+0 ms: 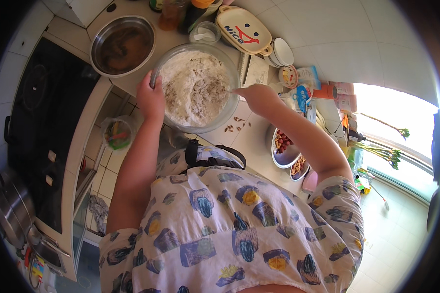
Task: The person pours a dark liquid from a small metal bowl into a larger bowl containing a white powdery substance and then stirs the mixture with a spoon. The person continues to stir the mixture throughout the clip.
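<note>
A large clear mixing bowl (234, 110) holds a heap of white flour (196, 86) with rough, damp-looking brownish clumps on its right side. My left hand (151, 97) grips the bowl's left rim, thumb on the inside and fingers around the outer wall. Over the opposite rim, my right hand (256, 98) points inward with its fingertips close to the flour. Whether a thin utensil lies in those fingers is too small to make out. Several small brown pieces, perhaps date pits (237, 124), are scattered on the counter below and right of the bowl.
A steel basin of brown liquid (123, 45) stands upper left, near the black cooktop (47, 110). Behind the bowl are a small tub with a white scoop (205, 33) and a smiling-face tray (245, 31). Under my right forearm sits a basin of red fruit (283, 142).
</note>
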### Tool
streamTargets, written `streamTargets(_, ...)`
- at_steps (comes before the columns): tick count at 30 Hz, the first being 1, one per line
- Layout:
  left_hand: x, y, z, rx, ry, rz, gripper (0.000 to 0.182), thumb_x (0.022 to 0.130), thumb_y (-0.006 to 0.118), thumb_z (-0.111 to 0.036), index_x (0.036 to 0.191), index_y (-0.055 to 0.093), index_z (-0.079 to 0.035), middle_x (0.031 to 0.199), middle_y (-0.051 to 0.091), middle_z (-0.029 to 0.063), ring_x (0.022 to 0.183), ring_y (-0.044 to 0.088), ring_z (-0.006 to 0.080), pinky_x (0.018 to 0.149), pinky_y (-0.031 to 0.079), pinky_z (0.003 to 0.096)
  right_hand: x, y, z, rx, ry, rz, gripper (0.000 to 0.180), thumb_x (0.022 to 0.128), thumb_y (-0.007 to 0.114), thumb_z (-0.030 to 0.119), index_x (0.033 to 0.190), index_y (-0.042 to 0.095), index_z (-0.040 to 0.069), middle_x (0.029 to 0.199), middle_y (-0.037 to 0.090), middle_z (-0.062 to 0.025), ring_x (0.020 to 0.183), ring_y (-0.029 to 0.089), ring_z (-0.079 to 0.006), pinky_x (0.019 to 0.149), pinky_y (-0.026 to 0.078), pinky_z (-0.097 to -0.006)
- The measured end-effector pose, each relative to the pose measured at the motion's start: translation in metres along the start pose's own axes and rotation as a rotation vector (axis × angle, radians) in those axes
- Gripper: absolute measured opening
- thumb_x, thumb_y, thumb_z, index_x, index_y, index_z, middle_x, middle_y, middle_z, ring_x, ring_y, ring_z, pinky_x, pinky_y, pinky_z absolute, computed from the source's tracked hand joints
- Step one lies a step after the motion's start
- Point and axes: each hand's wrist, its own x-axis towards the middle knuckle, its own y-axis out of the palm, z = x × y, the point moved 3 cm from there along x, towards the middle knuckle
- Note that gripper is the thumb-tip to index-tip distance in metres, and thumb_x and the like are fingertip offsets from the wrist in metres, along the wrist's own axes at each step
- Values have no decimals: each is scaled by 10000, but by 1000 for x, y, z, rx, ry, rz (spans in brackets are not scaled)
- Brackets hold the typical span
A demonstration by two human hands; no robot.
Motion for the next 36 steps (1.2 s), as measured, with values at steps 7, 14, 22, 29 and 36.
streamTargets(7, -5, -16, -15, 95, 46, 18, 397, 951, 580, -336, 1234, 596, -58, 999, 630, 169, 960, 618, 303, 863, 483, 385, -26, 11, 49, -39, -223, 187, 452, 902, 495, 86, 1298, 601, 278, 984, 669, -98, 915, 675, -286, 799, 536, -411)
streamTargets(14, -63, -28, 4, -294, -61, 147, 388, 1018, 455, -272, 1325, 541, -51, 999, 656, 115, 846, 610, 190, 796, 471, 317, 23, 6, 80, 200, -172, 138, 493, 905, 481, 47, 1322, 582, 289, 941, 664, -107, 892, 673, -289, 787, 533, -419)
streamTargets(22, -53, -37, -5, -331, -192, 280, 422, 1015, 467, -250, 1390, 484, -58, 916, 632, 53, 559, 528, 100, 503, 456, 273, -7, -21, 41, 46, -64, 20, 453, 917, 489, 87, 1287, 600, 322, 954, 662, -118, 929, 658, -304, 768, 529, -433)
streamTargets(29, -22, -33, -13, -111, -194, 470, 431, 1010, 480, -270, 1386, 487, -59, 992, 614, 137, 662, 600, 185, 600, 500, 328, 77, -50, 19, -100, -57, -290, 467, 894, 525, 85, 1300, 595, 305, 971, 652, -79, 845, 676, -282, 696, 553, -411)
streamTargets(36, -35, -26, -7, 122, 56, 195, 417, 1012, 468, -269, 1393, 489, -103, 1028, 563, 191, 969, 578, 321, 888, 449, 402, 56, -11, 35, -64, -105, -207, 546, 868, 512, 31, 1342, 559, 298, 965, 632, -114, 834, 676, -296, 700, 560, -404)
